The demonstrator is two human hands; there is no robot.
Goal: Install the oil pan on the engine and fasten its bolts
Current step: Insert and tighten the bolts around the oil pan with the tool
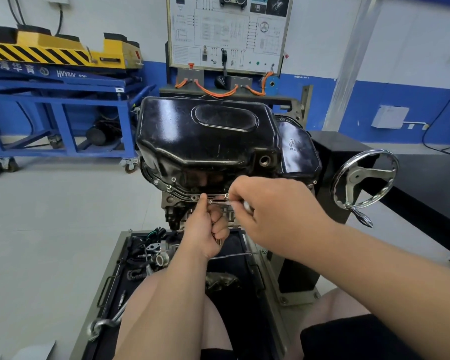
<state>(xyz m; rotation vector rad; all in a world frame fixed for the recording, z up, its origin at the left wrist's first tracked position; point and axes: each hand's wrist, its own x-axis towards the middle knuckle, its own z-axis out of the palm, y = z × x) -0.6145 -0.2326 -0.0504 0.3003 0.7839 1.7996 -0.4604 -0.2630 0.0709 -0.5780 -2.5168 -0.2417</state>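
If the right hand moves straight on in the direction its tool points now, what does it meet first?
Most likely the fingertips of the left hand, held at the oil pan rim; the right hand aims its thin tool leftward at them. Depth is uncertain.

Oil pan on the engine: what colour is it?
The oil pan is glossy black, best seen in the head view.

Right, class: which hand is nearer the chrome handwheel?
Right. The right hand grips a tool at the oil pan front flange, left of the handwheel; the left hand pinches the tool's tip, farther left.
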